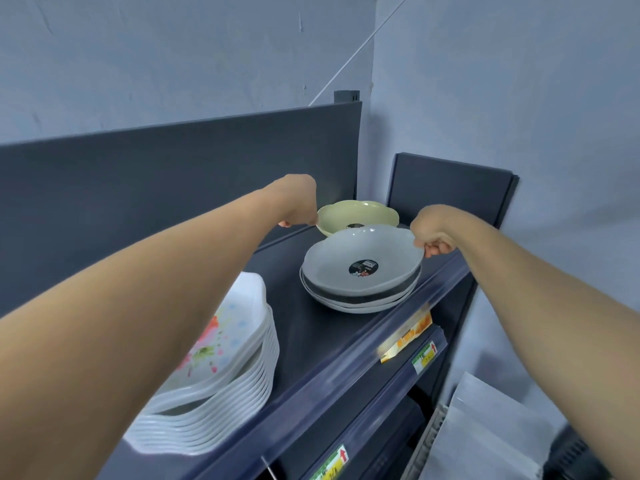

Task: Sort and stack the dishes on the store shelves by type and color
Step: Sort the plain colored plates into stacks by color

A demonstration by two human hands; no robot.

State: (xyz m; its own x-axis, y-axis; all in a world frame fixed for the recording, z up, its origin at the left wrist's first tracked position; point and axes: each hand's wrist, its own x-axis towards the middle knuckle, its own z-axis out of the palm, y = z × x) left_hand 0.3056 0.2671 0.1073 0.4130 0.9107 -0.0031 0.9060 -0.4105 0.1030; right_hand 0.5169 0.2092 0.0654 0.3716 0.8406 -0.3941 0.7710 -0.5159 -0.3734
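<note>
On the dark top shelf (311,327) sits a short stack of bowls with a light grey scalloped bowl (367,247) on top, a round black sticker in its middle. My right hand (433,237) pinches that grey bowl's right rim. Behind it stands a pale yellow scalloped bowl (349,214) with the same kind of sticker. My left hand (298,206) holds the yellow bowl's left rim, fingers curled and mostly hidden behind the wrist. At the near left is a tall stack of white plates with a floral print (225,368).
A dark back panel (173,174) closes the shelf behind, and a side panel (450,188) stands at its right end. Price labels (408,337) run along the shelf's front rail. Lower shelves and white packaging (485,431) lie below right.
</note>
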